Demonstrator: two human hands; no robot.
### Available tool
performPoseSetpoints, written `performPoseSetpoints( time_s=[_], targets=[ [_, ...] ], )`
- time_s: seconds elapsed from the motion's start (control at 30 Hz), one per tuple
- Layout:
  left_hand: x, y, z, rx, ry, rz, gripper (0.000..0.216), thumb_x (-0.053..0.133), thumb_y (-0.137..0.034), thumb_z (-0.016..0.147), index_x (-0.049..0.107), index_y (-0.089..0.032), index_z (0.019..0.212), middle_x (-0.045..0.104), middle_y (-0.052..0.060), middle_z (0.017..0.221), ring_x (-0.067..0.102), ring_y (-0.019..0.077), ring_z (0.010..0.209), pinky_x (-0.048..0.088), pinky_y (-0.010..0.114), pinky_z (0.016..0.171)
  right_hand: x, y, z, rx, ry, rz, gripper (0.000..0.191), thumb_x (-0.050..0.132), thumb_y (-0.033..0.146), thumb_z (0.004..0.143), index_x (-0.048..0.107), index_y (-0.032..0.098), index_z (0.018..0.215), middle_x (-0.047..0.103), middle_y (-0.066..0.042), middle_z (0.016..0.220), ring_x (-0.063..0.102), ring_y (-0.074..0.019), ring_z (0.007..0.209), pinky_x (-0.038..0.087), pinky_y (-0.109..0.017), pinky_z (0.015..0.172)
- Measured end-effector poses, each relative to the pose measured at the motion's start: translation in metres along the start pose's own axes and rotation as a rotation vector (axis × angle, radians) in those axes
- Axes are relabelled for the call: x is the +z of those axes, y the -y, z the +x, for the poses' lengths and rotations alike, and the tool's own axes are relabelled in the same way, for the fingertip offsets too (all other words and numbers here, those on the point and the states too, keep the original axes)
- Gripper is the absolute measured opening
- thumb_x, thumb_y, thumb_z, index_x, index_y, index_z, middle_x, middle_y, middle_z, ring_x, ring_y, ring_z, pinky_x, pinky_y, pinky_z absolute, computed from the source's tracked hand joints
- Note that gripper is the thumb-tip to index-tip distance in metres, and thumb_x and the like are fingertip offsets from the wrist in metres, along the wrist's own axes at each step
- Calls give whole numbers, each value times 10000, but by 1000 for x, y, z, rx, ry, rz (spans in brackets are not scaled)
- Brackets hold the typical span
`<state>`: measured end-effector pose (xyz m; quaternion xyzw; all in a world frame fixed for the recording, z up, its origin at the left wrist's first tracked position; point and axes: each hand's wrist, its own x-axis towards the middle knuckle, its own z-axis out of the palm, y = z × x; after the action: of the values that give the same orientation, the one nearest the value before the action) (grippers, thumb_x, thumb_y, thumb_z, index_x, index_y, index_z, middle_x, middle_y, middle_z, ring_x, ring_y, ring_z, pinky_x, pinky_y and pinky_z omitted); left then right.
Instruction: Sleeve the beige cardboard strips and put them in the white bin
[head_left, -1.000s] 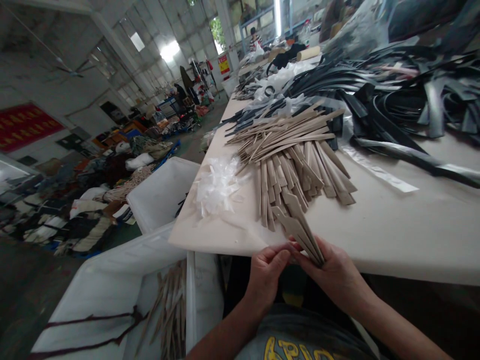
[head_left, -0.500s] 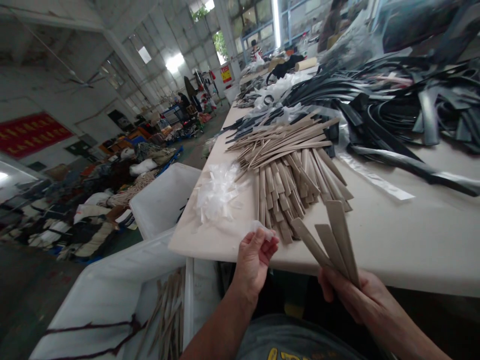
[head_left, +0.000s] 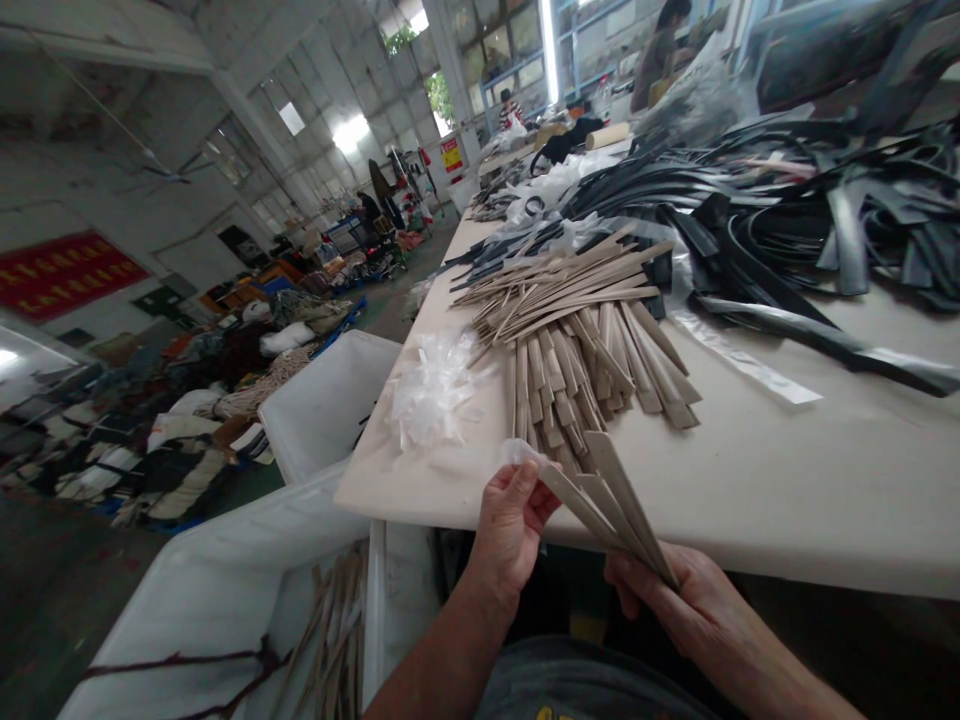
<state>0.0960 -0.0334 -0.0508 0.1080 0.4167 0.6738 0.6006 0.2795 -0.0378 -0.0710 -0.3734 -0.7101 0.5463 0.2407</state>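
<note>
Pinched in the fingers of my left hand [head_left: 508,525] is a small piece of clear plastic film [head_left: 517,451]. My right hand [head_left: 686,600] grips a few flat beige strips [head_left: 619,500], fanned out and pointing up to the left. The tip of the leftmost strip meets my left fingertips; whether they grip it too is hidden. Just beyond both hands, a large pile of beige strips [head_left: 555,370] lies on the pale table [head_left: 787,480]. Left of that pile sits a heap of clear plastic pieces [head_left: 435,395].
Black strips [head_left: 787,270] lie in coils at the right of the table. White bins [head_left: 322,400] stand off its left edge; the nearer one holds beige strips [head_left: 337,630]. Another person [head_left: 656,55] is at the far end, near a wall.
My right hand has moved left with its strips, bringing the leftmost one against my left fingertips. My left hand has stayed almost in place with the plastic.
</note>
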Motion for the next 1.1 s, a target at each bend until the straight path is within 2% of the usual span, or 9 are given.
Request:
performPoseSetpoints(
  time_s=[0.2, 0.37, 0.57, 0.67, 0.77, 0.87, 1.0, 1.03, 1.1],
  targets=[
    [-3, -3, 0, 24, -12, 15, 342, 853, -365, 589, 678, -136, 774, 708, 21, 698, 661, 114, 636, 515, 213, 636, 1, -6, -2, 5, -60, -49, 478, 341, 527, 954, 552, 195, 683, 563, 1, 646, 503, -142, 589, 398, -222, 560],
    [-2, -2, 1, 27, -27, -2, 337, 854, -361, 588, 662, -142, 759, 711, 20, 701, 661, 118, 643, 513, 223, 652, 2, -3, 1, 1, -28, -120, 480, 311, 534, 953, 538, 199, 695, 563, -1, 649, 514, -150, 601, 390, -234, 563],
    [-3, 2, -1, 13, 21, 3, 320, 850, -346, 596, 651, -139, 736, 730, 45, 768, 671, 138, 711, 516, 242, 687, 3, 4, 6, 23, 9, -189, 477, 303, 532, 924, 528, 196, 670, 566, -15, 627, 518, -165, 591, 385, -253, 552],
    [-3, 10, -7, -2, 39, 37, 300, 848, -327, 600, 650, -136, 719, 710, 24, 723, 648, 121, 661, 510, 235, 662, 4, 7, 13, 32, 17, -120, 487, 331, 545, 925, 526, 191, 654, 550, -8, 619, 499, -144, 565, 379, -233, 518],
    [-2, 13, -10, -21, 94, 74, 274, 818, -333, 645, 656, -126, 723, 680, 12, 676, 607, 98, 588, 492, 224, 613, 6, 10, 18, 93, 77, 74, 515, 345, 614, 913, 566, 180, 745, 552, 4, 638, 451, -113, 476, 352, -214, 427],
    [-3, 3, -6, 45, 60, 48, 274, 822, -343, 634, 656, -136, 705, 678, 7, 666, 614, 105, 603, 494, 229, 633, 4, 9, 15, 131, 152, 196, 505, 377, 626, 905, 598, 173, 884, 609, -8, 739, 488, -110, 483, 408, -219, 461],
    [-7, -7, -3, 178, -24, 64, 251, 835, -326, 607, 677, -151, 691, 703, 16, 704, 639, 128, 688, 497, 249, 713, 1, 4, 4, 130, 138, 68, 496, 368, 603, 923, 611, 182, 826, 623, -12, 711, 548, -129, 536, 450, -221, 522],
    [-7, -4, -5, 170, 7, 120, 233, 826, -316, 621, 687, -143, 692, 700, 20, 699, 631, 126, 678, 491, 244, 706, 1, 3, 3, 127, 109, 42, 510, 354, 610, 923, 614, 185, 813, 615, -8, 675, 549, -132, 523, 447, -222, 511],
    [-7, 6, -11, 79, 151, 251, 221, 782, -320, 680, 708, -114, 709, 677, 31, 644, 594, 117, 591, 472, 239, 633, 0, 4, 4, 110, 41, 11, 553, 331, 638, 912, 609, 188, 750, 594, -4, 605, 545, -138, 490, 439, -229, 490]
  ],
)
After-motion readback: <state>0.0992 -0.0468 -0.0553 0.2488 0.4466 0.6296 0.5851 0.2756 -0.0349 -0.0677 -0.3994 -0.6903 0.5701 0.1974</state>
